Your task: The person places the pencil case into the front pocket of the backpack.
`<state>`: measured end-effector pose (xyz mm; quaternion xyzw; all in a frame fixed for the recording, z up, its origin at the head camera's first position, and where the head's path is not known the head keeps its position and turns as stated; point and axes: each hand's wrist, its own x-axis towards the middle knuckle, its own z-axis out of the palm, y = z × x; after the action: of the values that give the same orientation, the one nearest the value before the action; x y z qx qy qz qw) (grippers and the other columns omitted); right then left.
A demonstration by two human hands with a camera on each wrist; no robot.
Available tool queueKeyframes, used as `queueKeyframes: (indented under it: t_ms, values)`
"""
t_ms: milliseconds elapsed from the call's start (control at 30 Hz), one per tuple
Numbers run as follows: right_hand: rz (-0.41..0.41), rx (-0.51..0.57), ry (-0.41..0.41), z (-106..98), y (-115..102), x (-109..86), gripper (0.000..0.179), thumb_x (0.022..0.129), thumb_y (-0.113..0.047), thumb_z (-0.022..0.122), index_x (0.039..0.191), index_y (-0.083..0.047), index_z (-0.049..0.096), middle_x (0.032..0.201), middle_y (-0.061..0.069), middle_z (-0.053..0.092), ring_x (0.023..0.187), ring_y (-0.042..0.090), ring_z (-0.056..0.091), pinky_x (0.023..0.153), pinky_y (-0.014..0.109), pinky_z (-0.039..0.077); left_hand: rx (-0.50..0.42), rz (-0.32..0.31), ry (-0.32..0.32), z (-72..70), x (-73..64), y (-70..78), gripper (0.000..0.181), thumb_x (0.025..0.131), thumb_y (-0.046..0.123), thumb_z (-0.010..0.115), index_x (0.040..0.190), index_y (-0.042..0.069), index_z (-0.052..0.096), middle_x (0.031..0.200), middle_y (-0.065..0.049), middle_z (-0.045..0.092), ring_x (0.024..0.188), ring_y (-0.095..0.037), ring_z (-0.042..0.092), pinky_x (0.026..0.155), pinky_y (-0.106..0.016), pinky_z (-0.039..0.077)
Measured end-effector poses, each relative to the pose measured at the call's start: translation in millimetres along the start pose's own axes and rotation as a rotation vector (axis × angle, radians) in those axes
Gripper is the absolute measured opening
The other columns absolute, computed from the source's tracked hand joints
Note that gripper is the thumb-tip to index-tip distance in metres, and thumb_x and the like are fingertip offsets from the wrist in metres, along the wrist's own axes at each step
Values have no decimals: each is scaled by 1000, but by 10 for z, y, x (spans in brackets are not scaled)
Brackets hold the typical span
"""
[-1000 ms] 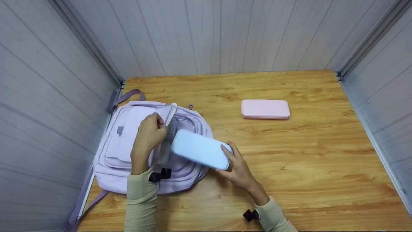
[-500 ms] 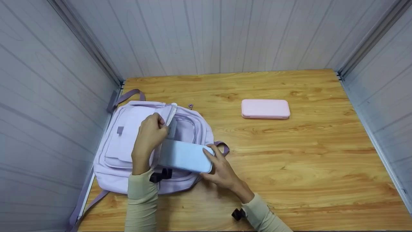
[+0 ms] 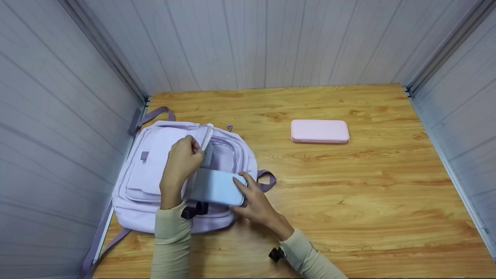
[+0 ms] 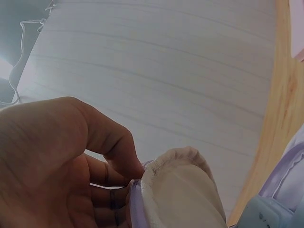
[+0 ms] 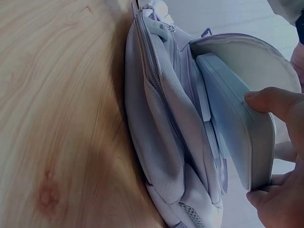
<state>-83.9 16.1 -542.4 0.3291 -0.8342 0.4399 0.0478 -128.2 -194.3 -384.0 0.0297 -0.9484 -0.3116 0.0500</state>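
A lilac backpack (image 3: 153, 182) lies on the wooden table, its front pocket held open. My left hand (image 3: 182, 161) pinches the pocket's edge between thumb and fingers; the left wrist view shows the cream lining (image 4: 183, 194) and purple zipper band right at the fingertips. With my right hand (image 3: 257, 203) I grip the outer end of a light blue pencil case (image 3: 221, 187). Its far end is inside the pocket, hidden behind the raised flap. In the right wrist view the case (image 5: 228, 109) slants into the opening, the thumb on one face and fingers on the other.
A pink pencil case (image 3: 319, 131) lies on the table (image 3: 368, 193) toward the back right. Another grey-blue item (image 3: 208, 155) shows inside the pocket. Purple straps (image 3: 267, 181) stick out around the backpack. Pale panel walls (image 3: 248, 42) stand at the back and both sides.
My right hand has moved left and brought the blue pencil case from above the backpack into the pocket, where it sits deeper. The left hand has stayed at the pocket's edge.
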Motion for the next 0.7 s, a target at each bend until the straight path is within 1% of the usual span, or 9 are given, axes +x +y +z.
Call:
queueKeyframes:
  t_ms: [267,400,567,700]
  values:
    - [-14,-25,9,109,-1,92,80,73,-25,80,139,2,44,141,25,38,126,33,44,100,42,43,-1,-3,-2,9,-4,15,8,80,8,52,84,3,57,77,-8,54,72,-25,53,64,-36,40]
    - [-13,-48,10,159,-22,152,80,73,-27,79,139,1,45,141,23,38,128,31,44,102,39,42,-5,0,-6,15,-5,25,8,80,8,52,83,3,57,77,-8,54,71,-25,52,64,-35,40]
    - [-14,-45,5,236,-54,218,79,74,-28,78,140,1,44,142,21,38,130,28,42,102,38,42,-5,7,-14,17,-11,24,9,80,8,50,84,3,57,78,-9,56,71,-25,52,65,-35,41]
    - [-19,-57,-7,299,-71,273,80,75,-27,78,141,0,43,143,20,37,133,28,38,105,37,39,6,8,-11,18,-9,23,9,80,8,51,84,3,57,78,-9,56,71,-26,53,65,-36,41]
